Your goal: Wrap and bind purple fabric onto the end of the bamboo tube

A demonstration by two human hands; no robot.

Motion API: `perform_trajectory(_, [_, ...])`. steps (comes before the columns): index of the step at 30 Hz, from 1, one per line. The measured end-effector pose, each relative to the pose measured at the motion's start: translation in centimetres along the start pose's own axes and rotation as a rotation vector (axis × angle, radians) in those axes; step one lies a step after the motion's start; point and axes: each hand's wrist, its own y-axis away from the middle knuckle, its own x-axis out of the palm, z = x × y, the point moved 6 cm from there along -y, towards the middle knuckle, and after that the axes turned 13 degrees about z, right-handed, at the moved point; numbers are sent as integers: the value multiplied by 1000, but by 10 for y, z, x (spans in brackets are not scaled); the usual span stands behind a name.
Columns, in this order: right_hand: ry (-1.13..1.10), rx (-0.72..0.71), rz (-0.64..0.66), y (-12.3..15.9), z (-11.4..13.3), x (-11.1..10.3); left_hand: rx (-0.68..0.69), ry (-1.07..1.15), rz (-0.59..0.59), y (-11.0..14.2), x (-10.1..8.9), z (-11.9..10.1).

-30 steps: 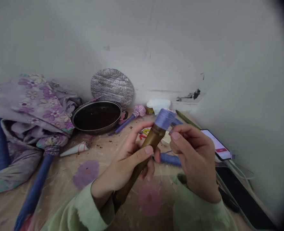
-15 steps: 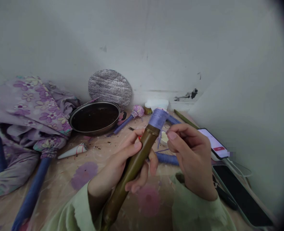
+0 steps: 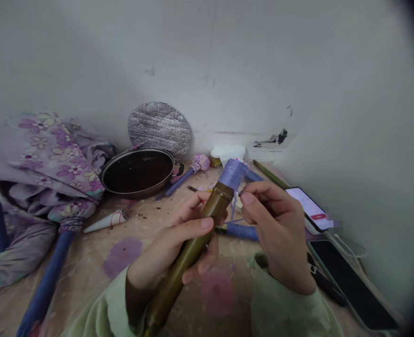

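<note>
Left hand [image 3: 170,243]: clamped round the tube, fingers curled under it and thumb lying along its side; I read that as a firm grip from here.
Right hand [image 3: 277,231]: thumb and forefinger together, just beside the thread; I cannot tell whether they pinch a strand.
Tube [image 3: 189,255]: olive-brown, held tilted in the air over the counter, its top end pointing away from me and its bottom end down past the left sleeve [image 3: 117,299].
Thread [image 3: 232,173]: lavender, wound closely round the top end of the tube, with a loose strand hanging below the wrap.
Counter [image 3: 87,250]: covered with a sheet marked by purple and pink blots, with dark specks scattered on it.
Near the hands: a blue roll [image 3: 242,231] lies just behind the right hand.
Back: a dark pan [image 3: 136,150] sits before a silver mat [image 3: 159,128] that leans on the wall [image 3: 228,70]; a knobbed stick [image 3: 193,166] lies beside the pan.
Left side: a floral cloth [image 3: 41,159] lies heaped, with a blue rod [image 3: 41,285] and a paper cone [image 3: 105,221] near it.
Right side: a lit phone [image 3: 307,203] lies above a dark phone [image 3: 347,281].
</note>
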Motion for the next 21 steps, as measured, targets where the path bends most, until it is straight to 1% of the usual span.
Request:
perform_trajectory(3, [-1, -6, -6, -1, -1, -1, 16, -52, -76, 1, -7, 0])
perform_trajectory(7, [5, -5, -6, -1, 2, 0, 0, -146, -110, 0, -12, -1])
perform_trajectory(10, [-29, -1, 8, -1, 5, 3, -18, -155, -100, -1, -11, -1])
perform_trajectory(13, [-54, -5, 19, -2, 7, 4, -24, -153, -53, -2, -7, 2])
perform_trajectory(17, [-13, -17, 5, -2, 6, 3, 8, -131, -100, -1, -8, 1])
perform_trajectory(20, [44, -21, -20, -2, 5, 0, -26, -155, -84, 0, -7, 1])
perform_trajectory(21, [65, -18, -26, -1, 5, 0, -45, -179, -95, 0, -7, 1])
